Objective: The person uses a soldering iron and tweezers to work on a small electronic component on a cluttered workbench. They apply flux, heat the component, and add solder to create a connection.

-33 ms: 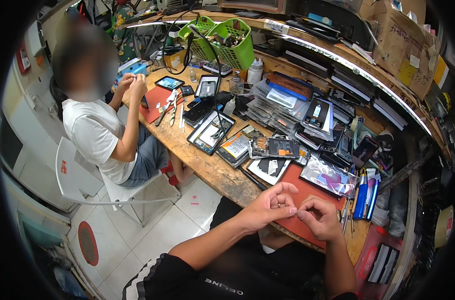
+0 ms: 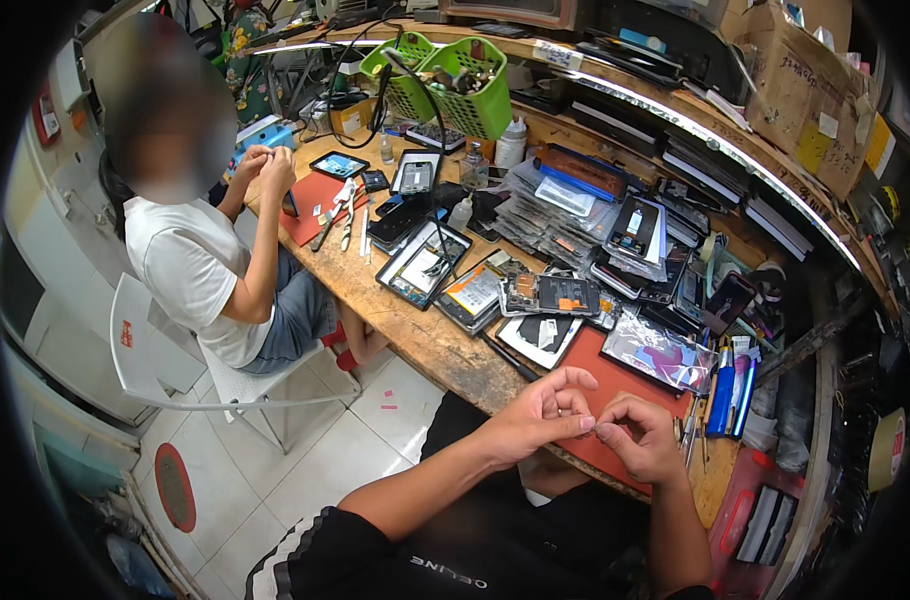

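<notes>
My left hand [image 2: 547, 415] and my right hand [image 2: 639, 436] meet above the red mat [image 2: 615, 365] at the bench's near edge. On the left hand, thumb and forefinger come together at the tips while the other fingers curl loosely, a ring on one of them. The right hand pinches close beside it, its fingertips nearly touching the left thumb. Whatever lies between the fingertips is too small or too hidden to name. Just beyond the hands, a shiny clear-wrapped flat panel [image 2: 659, 348] rests on the mat.
Opened phones and tablets [image 2: 424, 262] crowd the wooden bench [image 2: 430, 350]. Slim tools, including a blue-handled one [image 2: 720, 400], stand right of the mat. Green baskets [image 2: 472, 88] hang overhead. At left, another person [image 2: 200, 270] sits on a white chair [image 2: 140, 340], hands raised.
</notes>
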